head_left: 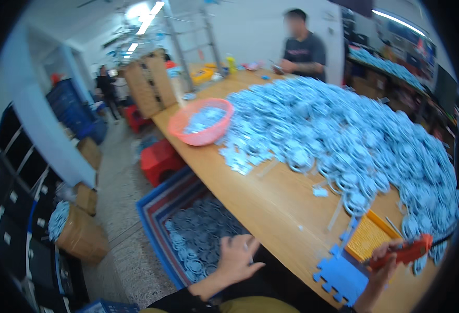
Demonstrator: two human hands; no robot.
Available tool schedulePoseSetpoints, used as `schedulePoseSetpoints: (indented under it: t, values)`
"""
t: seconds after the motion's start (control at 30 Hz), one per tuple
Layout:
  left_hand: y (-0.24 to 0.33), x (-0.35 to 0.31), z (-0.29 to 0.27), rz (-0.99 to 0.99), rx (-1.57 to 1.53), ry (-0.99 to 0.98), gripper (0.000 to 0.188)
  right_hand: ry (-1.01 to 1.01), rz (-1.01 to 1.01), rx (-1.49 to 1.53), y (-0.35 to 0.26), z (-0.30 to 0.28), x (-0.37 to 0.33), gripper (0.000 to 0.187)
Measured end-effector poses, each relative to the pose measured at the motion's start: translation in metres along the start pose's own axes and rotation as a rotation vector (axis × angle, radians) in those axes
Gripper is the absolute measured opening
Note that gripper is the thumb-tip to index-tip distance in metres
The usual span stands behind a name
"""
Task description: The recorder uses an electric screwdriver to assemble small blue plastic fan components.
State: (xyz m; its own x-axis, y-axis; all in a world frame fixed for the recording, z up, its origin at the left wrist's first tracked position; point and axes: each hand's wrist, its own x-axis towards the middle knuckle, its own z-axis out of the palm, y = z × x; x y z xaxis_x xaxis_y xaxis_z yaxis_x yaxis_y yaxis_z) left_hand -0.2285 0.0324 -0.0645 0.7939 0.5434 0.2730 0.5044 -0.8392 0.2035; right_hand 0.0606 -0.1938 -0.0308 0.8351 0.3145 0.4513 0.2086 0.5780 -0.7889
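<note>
nearest us, on the left, our left hand (237,254) is wide open with fingers spread and nothing visible in it, above the near end of a blue crate (147,208) holding dark gray and light-blue round pieces; whether it touches them we cannot tell. on the right, our right hand (384,265) is closed around a red-orange corded hand tool (409,251), above the wooden table (273,206). beside it lie a blue interlocking foam mat tile (339,272) and a shallow yellow tray (367,239). farther off, a great heap of light-blue ringed pieces (339,122) spreads rightward, with a pink plastic basket (204,138) left of it. past the heap, we see a co-worker in a dark t-shirt (306,51).
</note>
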Motion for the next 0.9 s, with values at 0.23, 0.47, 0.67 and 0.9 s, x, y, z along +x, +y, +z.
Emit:
schedulePoseSetpoints:
  t: [0.23, 0.47, 0.67, 0.9]
  values:
    - [0.044, 0.131, 0.079, 0.286, -0.197, -0.229, 0.079, -0.110, 0.078, 0.066, -0.001, -0.007, -0.006, 0.043]
    - [0.054, 0.216, 0.126, 0.288, -0.074, -0.216, 0.085, -0.127, 0.078, 0.022, -0.025, 0.006, -0.017, 0.042]
    - [0.032, 0.189, 0.070, 0.157, -0.176, -0.414, 0.086, -0.069, 0.136, -0.021, -0.011, -0.016, -0.013, 0.046]
    - [-0.077, 0.160, 0.070, 0.109, 0.149, -0.252, 0.092, -0.104, 0.055, 0.022, 0.003, 0.019, -0.012, 0.047]
